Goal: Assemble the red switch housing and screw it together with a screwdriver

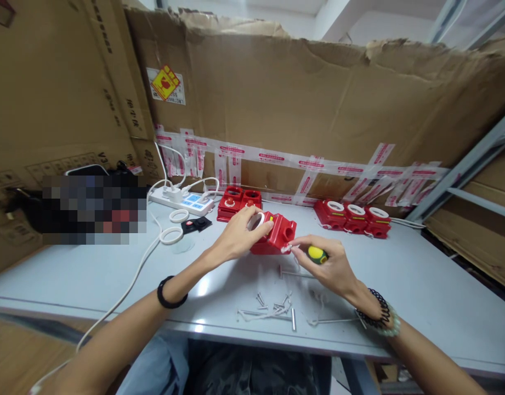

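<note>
My left hand (236,236) is closed around a red housing (283,230) with a round opening, tilted above the table. A white ring shows beside the thumb. In my right hand (332,266) is a screwdriver (317,254) with a yellow and dark green handle, tucked against the fingers; its shaft is hidden. The right thumb and forefinger pinch near a white cord (285,248) at the housing's lower right corner. Below the hands lie several screws (260,299), a T-shaped metal rod (293,319) with white string, and another thin rod (334,320).
Three joined red housings (336,219) with white rings stand back right. More red housings (226,213) stand behind my left hand, near a white power strip (198,204) with cables. Loose white rings (171,236) lie left. A cardboard wall (260,99) closes the back.
</note>
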